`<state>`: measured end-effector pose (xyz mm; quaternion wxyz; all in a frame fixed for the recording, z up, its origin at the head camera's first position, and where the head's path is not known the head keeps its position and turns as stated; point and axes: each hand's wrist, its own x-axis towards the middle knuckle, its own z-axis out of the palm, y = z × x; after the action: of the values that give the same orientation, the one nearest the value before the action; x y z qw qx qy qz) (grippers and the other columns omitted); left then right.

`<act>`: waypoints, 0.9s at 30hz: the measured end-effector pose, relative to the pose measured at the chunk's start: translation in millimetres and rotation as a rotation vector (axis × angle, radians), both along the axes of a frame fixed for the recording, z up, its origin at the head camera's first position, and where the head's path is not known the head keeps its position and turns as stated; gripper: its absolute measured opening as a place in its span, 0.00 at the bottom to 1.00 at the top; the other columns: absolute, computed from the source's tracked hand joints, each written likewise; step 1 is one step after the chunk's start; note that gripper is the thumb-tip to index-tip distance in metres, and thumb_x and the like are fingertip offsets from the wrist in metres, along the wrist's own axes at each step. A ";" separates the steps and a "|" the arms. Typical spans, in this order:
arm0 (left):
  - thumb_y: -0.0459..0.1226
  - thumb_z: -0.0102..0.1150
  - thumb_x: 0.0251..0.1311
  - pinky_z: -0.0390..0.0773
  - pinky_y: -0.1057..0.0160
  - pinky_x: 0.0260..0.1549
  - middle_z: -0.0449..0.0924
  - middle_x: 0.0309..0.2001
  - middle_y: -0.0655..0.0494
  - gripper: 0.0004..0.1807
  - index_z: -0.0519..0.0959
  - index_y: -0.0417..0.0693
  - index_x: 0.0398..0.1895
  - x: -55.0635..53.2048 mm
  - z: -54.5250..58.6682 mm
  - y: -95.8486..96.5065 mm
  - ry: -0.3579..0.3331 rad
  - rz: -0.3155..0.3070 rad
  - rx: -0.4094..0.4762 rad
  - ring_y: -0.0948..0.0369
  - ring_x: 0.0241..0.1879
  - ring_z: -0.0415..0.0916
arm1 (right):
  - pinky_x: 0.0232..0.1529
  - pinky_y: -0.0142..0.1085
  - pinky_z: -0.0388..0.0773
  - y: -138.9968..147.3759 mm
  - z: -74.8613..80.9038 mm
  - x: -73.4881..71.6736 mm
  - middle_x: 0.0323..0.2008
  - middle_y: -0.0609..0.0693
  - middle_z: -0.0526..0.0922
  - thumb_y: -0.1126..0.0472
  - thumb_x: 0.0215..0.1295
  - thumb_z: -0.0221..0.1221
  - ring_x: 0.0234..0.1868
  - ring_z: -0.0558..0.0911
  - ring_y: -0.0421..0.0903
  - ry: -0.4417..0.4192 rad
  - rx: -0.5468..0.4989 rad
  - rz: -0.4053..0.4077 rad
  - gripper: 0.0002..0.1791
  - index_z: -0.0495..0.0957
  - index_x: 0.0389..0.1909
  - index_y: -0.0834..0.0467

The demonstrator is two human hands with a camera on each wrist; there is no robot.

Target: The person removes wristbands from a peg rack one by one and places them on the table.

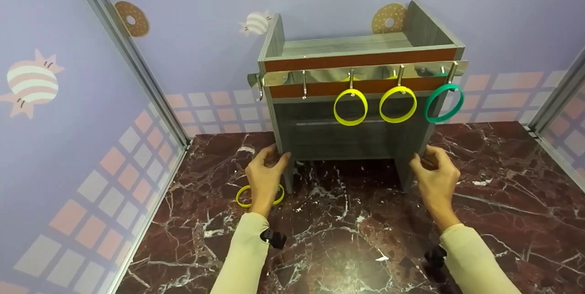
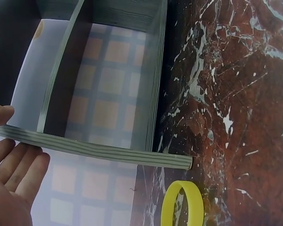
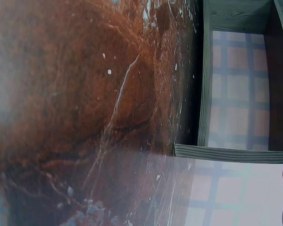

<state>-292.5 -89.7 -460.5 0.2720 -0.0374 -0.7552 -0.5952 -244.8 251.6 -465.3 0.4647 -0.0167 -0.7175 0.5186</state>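
Observation:
A grey wood-grain shelf unit (image 1: 343, 143) stands upright, with a metal hook rail (image 1: 324, 76) across its front. My left hand (image 1: 263, 177) grips the left side panel (image 2: 92, 149) low down, thumb on one face and fingers on the other. On the opposite side, my right hand (image 1: 436, 177) holds the right side panel (image 3: 231, 154); only a bit of a finger shows in the right wrist view. Two yellow rings (image 1: 336, 110) and a green ring (image 1: 428, 113) hang from hooks. Another yellow ring (image 2: 195, 202) lies on the table by my left forearm, partly hidden by it.
The shelf stands on a dark red marble-patterned table (image 1: 338, 257). Behind it rises a lilac wall (image 1: 196, 24) with candy, doughnut and tile prints. A metal frame post (image 1: 132, 61) marks the left corner. Two hooks on the rail's left end carry no ring.

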 end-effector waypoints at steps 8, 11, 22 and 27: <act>0.35 0.78 0.58 0.86 0.61 0.36 0.90 0.41 0.52 0.14 0.89 0.43 0.46 -4.2 -1.0 2.2 0.014 0.049 -0.051 0.57 0.40 0.88 | 0.40 0.20 0.81 -1.8 0.6 1.0 0.37 0.69 0.88 0.79 0.58 0.65 0.35 0.83 0.24 -0.018 -0.014 -0.014 0.08 0.82 0.39 0.77; 0.32 0.77 0.56 0.86 0.61 0.33 0.90 0.38 0.51 0.11 0.89 0.41 0.42 -5.7 -2.7 1.9 0.029 0.075 -0.065 0.56 0.37 0.88 | 0.41 0.21 0.82 -2.8 0.9 1.4 0.37 0.69 0.88 0.80 0.59 0.65 0.35 0.83 0.24 -0.019 -0.010 -0.003 0.08 0.82 0.39 0.77; 0.30 0.74 0.51 0.87 0.53 0.34 0.89 0.34 0.49 0.08 0.88 0.40 0.36 -7.4 -7.7 6.5 0.087 0.185 -0.145 0.54 0.32 0.88 | 0.40 0.19 0.81 -3.8 1.1 1.2 0.37 0.71 0.87 0.81 0.58 0.65 0.35 0.82 0.21 -0.032 -0.021 -0.005 0.08 0.82 0.40 0.78; 0.28 0.74 0.50 0.87 0.52 0.33 0.89 0.32 0.48 0.08 0.87 0.39 0.34 -8.7 -9.3 11.1 0.120 0.181 -0.119 0.54 0.32 0.88 | 0.40 0.20 0.82 -2.1 2.9 1.4 0.38 0.72 0.87 0.79 0.58 0.65 0.35 0.82 0.22 -0.059 -0.039 -0.013 0.09 0.82 0.41 0.77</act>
<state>-301.2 -78.6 -469.8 0.3669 -0.0207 -0.7717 -0.5190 -243.4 249.5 -462.5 0.4462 -0.0457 -0.7205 0.5288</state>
